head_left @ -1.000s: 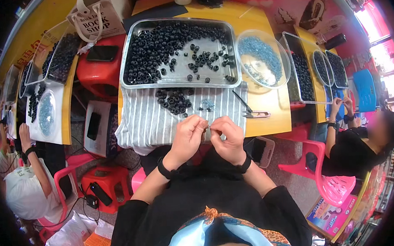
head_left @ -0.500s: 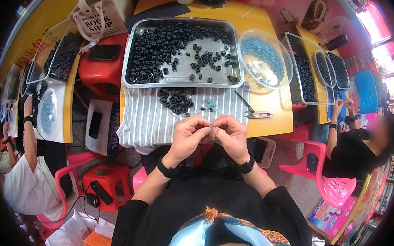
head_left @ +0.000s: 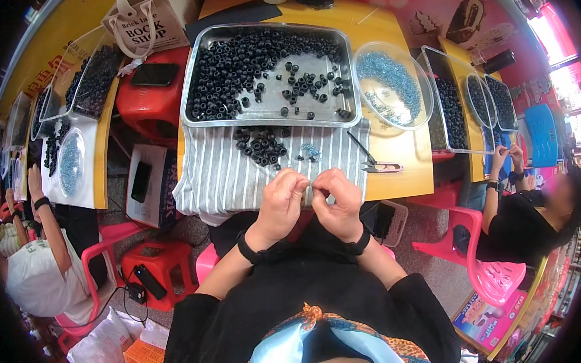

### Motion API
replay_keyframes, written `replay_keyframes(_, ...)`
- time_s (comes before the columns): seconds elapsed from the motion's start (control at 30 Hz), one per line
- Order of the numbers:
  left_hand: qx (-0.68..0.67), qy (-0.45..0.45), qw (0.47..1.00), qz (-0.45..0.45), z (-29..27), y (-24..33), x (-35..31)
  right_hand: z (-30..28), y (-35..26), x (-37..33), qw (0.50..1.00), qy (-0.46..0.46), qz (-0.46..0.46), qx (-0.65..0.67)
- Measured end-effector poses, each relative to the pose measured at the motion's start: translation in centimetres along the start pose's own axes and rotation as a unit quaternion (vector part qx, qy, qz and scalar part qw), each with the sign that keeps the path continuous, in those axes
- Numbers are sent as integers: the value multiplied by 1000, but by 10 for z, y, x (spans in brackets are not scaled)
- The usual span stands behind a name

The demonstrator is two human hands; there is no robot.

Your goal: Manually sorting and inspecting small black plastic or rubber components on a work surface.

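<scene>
My left hand [head_left: 280,205] and my right hand [head_left: 339,203] are raised at the table's near edge, in front of a grey-and-white striped cloth [head_left: 211,176]. Both are closed, thumb against curled fingers, with a small gap between the two fingertips. What they pinch is too small to make out. Just beyond them on the cloth lie a pile of black round beads [head_left: 260,147], a little heap of pale blue beads [head_left: 310,151] and a few loose dark ones. To the right are small thread snips [head_left: 383,167] and a thin black tool [head_left: 361,147].
A metal tray [head_left: 274,120] of black beads stands behind the cloth. A round clear dish [head_left: 429,102] of blue beads sits right of it. A red stool [head_left: 143,104] carries a phone [head_left: 155,75]. People work at bead trays on both sides [head_left: 500,164].
My fingertips, which met around something tiny, have drawn slightly apart, and both hands have curled more tightly. At the left, the other person's arm has shifted lower, away from the black beads.
</scene>
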State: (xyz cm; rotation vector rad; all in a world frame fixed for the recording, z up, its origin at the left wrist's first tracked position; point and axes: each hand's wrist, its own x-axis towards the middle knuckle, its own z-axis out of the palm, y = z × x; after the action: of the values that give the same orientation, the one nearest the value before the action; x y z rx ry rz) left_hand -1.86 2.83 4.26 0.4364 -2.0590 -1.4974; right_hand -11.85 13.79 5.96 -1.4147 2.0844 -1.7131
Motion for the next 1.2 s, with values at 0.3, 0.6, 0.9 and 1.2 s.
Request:
replay_keyframes(0.3,-310,-66,913,-256,-7,0,0,-3,-4,5,985,-25,-129,-108)
replay_keyframes(0.6,-362,-53,893,-261,-12,5,4,1,0,5,992,15,91,88)
replay_keyframes(0.9,-165,-21,982,-89,-10,4,-2,4,4,-5,971,10,167,169)
replay_keyframes(1.2,-49,36,996,-60,-15,-1,4,-8,1,9,998,-5,-1,-62)
